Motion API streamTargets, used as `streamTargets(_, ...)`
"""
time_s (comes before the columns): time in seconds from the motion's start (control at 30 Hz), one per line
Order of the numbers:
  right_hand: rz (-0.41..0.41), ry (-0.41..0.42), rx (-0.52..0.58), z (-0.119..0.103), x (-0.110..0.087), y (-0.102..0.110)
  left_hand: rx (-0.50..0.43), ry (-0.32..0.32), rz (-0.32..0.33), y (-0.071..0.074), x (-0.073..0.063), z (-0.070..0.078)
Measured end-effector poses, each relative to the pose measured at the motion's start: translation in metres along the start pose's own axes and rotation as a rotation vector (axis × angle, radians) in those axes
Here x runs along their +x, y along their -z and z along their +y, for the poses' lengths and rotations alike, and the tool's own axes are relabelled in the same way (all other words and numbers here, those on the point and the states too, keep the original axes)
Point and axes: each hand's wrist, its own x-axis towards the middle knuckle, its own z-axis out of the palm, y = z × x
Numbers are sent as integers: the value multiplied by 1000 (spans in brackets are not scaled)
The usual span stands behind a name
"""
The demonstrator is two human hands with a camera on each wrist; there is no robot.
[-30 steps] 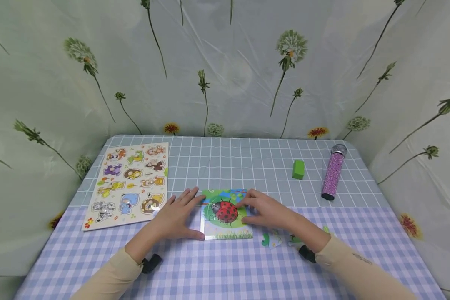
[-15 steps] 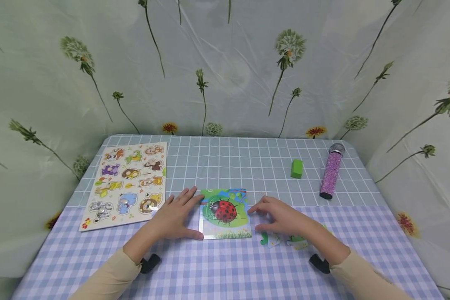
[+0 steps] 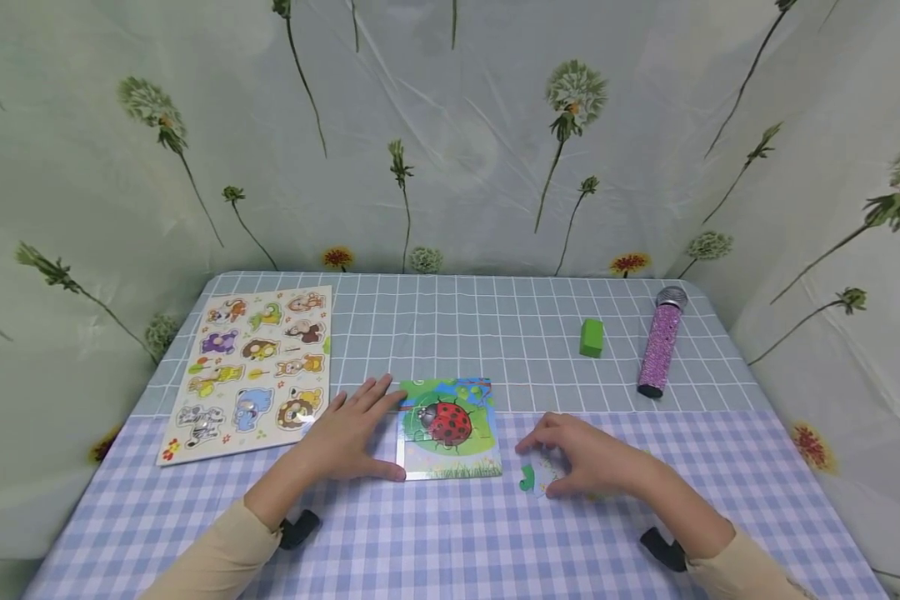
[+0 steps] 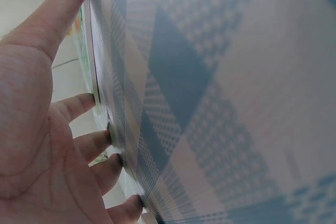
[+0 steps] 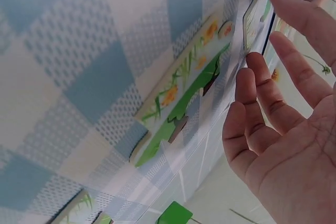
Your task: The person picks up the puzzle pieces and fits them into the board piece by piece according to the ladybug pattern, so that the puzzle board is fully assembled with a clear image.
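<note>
A square ladybug jigsaw puzzle [image 3: 450, 423] lies on the checked cloth in the middle of the head view, its lower-left part plain and pale. My left hand [image 3: 354, 432] rests at its left side, fingers spread, with the index fingertip and thumb tip at the board's edge. To the right of the board, my right hand [image 3: 588, 458] is over a loose puzzle piece [image 3: 543, 477] with green and flower print, thumb and index finger apart on either side of it. Another loose piece [image 5: 181, 90], green with orange flowers, lies flat beside that hand in the right wrist view.
At the left lies a wooden animal puzzle board [image 3: 251, 367]. A green block [image 3: 591, 338] and a purple glitter microphone [image 3: 662, 342] lie at the back right. Another puzzle piece [image 5: 76, 208] shows at the bottom of the right wrist view. A floral curtain [image 3: 465, 142] hangs behind the table.
My right hand has left the ladybug puzzle, moving right and toward me to the loose piece. The left hand has stayed at the board's left edge.
</note>
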Motion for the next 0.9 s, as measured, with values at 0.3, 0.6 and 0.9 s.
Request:
streamTargets(0.3, 23, 28, -51, 2, 0, -6, 8, -8, 8, 1, -1, 0)
streamTargets(0.6, 52, 58, -60, 3, 2, -5, 6, -5, 6, 2, -2, 1)
streamTargets(0.9, 160, 23, -192, 10, 7, -3, 3, -2, 3, 2, -1, 1)
